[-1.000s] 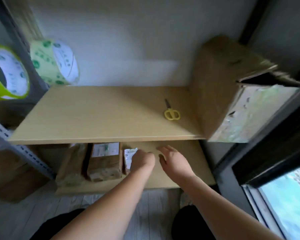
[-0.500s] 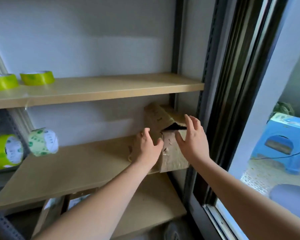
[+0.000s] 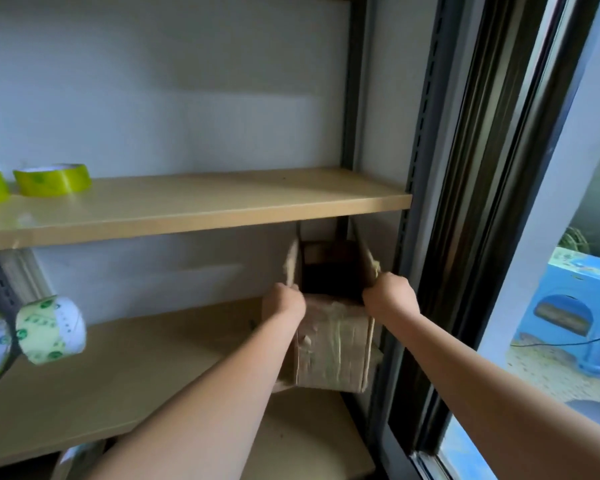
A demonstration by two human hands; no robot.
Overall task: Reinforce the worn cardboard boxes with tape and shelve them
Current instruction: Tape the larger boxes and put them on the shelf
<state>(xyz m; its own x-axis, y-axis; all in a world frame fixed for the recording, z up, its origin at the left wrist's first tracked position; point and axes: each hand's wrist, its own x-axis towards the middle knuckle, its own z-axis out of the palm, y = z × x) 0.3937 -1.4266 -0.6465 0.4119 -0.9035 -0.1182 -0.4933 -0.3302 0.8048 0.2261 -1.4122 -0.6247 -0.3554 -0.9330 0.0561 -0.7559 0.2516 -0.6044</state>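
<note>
The taped cardboard box (image 3: 329, 344), its inside dark, sits at the middle shelf's (image 3: 118, 368) right end, its upright flaps gripped by the left hand (image 3: 284, 303) and right hand (image 3: 388, 297), curled fingers mostly hidden.

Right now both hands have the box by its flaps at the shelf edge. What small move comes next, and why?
Probably draw the cardboard box straight out toward you. The left hand and right hand each grip an upright flap, the top is open, and the front already overhangs the middle shelf. Tape rolls hang nearby.
</note>
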